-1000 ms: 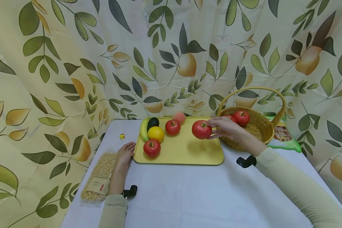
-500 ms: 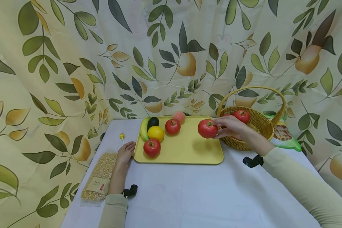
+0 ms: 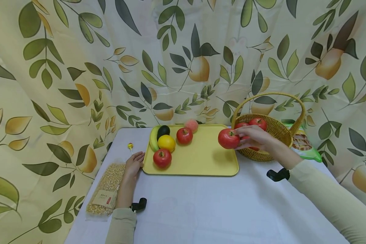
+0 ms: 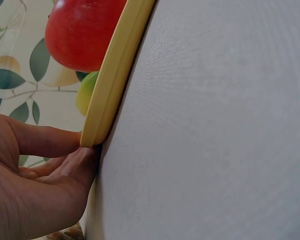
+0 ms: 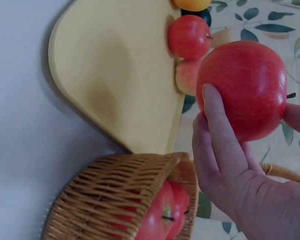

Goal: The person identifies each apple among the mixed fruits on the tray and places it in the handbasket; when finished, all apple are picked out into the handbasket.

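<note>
Clamping an apple (image 3: 228, 139) above the right end of the tray (image 3: 205, 164) are the right hand's (image 3: 256, 137) fingers (image 5: 222, 134); the left hand (image 3: 134, 165) pinches its left edge. Right of the tray, a basket (image 3: 277, 131) holds other apples (image 3: 258, 123), number unclear.

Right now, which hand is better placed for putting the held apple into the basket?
Likely the right hand: it grips the apple and is near the basket. The left hand pinches the tray at its opposite end.

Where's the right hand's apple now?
Head view: the right hand holds the apple up by the right end of the yellow tray, near the left rim of the wicker basket.
</note>
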Demonstrator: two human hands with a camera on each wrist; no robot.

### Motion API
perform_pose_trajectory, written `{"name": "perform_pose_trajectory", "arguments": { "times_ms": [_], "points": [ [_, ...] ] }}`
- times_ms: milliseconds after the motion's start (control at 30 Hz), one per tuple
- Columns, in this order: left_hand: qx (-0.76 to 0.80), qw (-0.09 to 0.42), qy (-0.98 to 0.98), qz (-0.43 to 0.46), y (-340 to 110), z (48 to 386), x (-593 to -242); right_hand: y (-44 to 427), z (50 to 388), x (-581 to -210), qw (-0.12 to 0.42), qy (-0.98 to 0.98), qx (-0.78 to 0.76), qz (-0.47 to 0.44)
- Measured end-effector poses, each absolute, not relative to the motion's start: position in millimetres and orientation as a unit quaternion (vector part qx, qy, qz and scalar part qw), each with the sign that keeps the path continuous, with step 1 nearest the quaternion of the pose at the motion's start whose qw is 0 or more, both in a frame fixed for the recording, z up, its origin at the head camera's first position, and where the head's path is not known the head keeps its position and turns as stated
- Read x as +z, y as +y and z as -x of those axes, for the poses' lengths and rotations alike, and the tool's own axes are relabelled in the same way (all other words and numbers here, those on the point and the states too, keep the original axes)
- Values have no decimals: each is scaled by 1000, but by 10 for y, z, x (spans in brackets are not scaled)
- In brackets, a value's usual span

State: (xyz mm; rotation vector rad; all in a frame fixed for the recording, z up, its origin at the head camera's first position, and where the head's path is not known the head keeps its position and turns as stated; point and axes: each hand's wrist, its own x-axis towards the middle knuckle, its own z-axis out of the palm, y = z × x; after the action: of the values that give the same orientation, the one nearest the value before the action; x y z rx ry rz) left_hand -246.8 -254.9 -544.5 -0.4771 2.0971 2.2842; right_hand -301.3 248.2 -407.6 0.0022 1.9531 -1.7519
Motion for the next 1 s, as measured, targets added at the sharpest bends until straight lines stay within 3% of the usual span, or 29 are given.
{"name": "perform_pose_trajectory", "arguments": {
  "times_ms": [1000],
  "points": [
    [732,12,665,150,-2567,2476,-5450,3074,2894,-3994,239,740,-627,-38]
  ]
}}
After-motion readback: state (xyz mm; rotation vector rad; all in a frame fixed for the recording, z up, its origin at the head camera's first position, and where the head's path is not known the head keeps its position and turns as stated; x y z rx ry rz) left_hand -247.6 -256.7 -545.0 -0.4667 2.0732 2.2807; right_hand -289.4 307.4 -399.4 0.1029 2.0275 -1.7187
